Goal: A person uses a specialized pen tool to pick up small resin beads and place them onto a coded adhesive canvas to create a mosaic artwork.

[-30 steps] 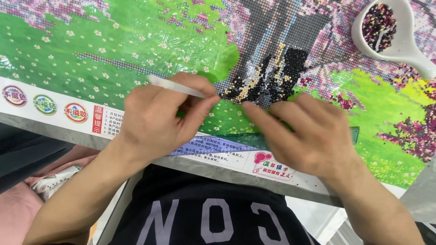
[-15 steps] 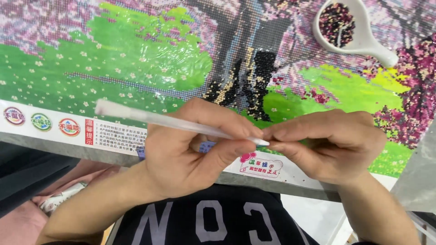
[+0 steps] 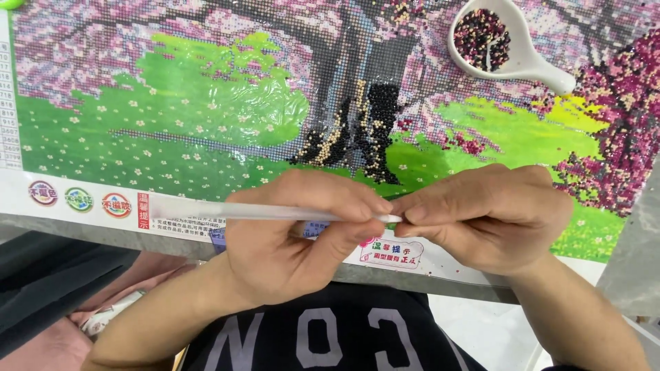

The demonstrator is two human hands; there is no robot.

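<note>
The left hand [image 3: 295, 240] clamps its fingers on a white pen [image 3: 275, 211] held level over the canvas's [image 3: 206, 117] near edge, so the right hand [image 3: 488, 216], fingers pinched together, can work its tip; the bead tray [image 3: 512, 45] waits far right.
</note>
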